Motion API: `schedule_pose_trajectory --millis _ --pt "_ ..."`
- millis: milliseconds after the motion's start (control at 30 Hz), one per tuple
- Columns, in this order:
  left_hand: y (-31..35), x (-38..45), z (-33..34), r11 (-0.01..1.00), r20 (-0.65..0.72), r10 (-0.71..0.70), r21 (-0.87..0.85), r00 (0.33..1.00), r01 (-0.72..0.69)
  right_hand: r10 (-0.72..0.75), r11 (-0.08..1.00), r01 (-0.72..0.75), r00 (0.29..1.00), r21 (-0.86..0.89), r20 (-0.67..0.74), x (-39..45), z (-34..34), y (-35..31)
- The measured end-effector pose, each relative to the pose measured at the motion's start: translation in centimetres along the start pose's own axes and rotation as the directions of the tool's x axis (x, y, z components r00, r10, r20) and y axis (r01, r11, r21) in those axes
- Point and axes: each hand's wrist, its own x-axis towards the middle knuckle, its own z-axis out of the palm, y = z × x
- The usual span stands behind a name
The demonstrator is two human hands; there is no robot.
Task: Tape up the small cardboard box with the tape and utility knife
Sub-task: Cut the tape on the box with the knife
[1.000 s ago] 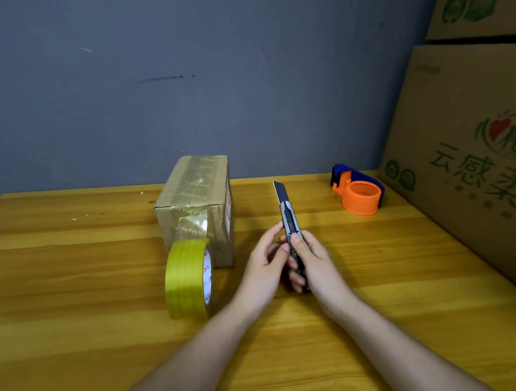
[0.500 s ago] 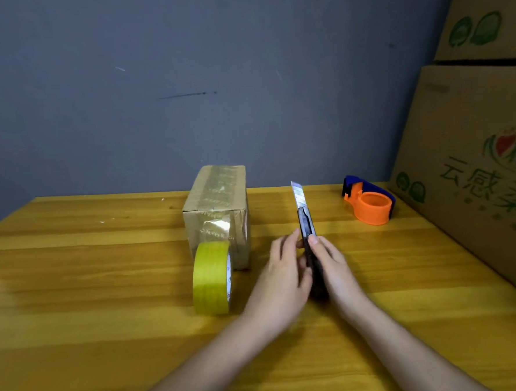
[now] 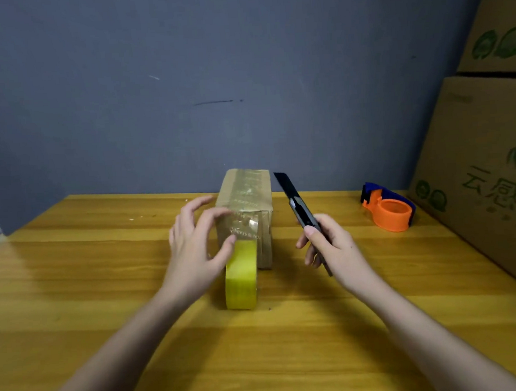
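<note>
While the right hand (image 3: 329, 248) keeps a closed grip on the utility knife (image 3: 303, 216), blade run out and pointing toward 11 o'clock, the left hand (image 3: 193, 247) hangs with fingers spread and nothing in it, thumb at the top of the tape roll (image 3: 242, 276). That roll stands on edge on the worktop (image 3: 74, 282), touching the near face of the small cardboard box (image 3: 246, 205), which sits at 12 o'clock from it, just left of the blade.

I judge the box light and fairly stiff, likely to slide on the smooth wood unless held down; its glossy taped skin looks slippery, so flat pressure on top or a hold across both long sides would suit. The roll should be light, rigid and apt to roll away; take it through the core or around the rim.

Brown and narrow, the box already wears shiny clear tape with faint print along the top and down the near end. An orange dispenser (image 3: 389, 210) rests at 2 o'clock, large cartons (image 3: 484, 166) beyond.
</note>
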Motion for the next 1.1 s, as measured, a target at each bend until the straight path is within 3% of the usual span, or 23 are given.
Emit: schedule_pose_trajectory --millis 133,233,600,733,900,1000,1100 --pt "-1.2 1.0 0.4 0.987 0.21 -0.018 -0.155 0.978 0.052 0.007 0.999 -0.004 0.998 -0.043 0.068 0.0 0.6 -0.5" --pt "-1.2 1.0 0.7 0.969 0.228 -0.058 -0.222 0.972 0.11 0.004 0.997 0.004 0.995 -0.077 0.102 -0.1 1.0 -0.8" --pt "-0.8 0.7 -0.1 0.961 0.366 -0.219 -0.08 0.904 0.265 0.013 0.997 -0.007 0.997 -0.072 0.079 0.0 1.4 -1.2" --pt "-0.7 0.6 -0.5 0.915 0.462 -0.148 -0.271 0.874 0.298 0.022 0.997 -0.018 0.998 -0.071 0.064 -0.1 1.2 -1.2" --pt "0.0 0.2 0.1 0.745 0.467 -0.178 -0.51 0.866 0.429 0.035 0.993 -0.025 0.996 -0.113 0.086 -0.3 0.8 -1.6" --pt "-0.2 0.2 0.0 0.692 0.504 -0.178 -0.547 0.845 0.472 0.017 0.953 0.01 0.996 -0.302 0.088 -0.4 0.2 -1.8" --pt "-0.2 0.2 0.2 0.675 0.497 -0.191 -0.56 0.847 0.48 -0.034 0.756 0.137 0.985 -0.641 0.171 -0.8 -0.7 -3.0"
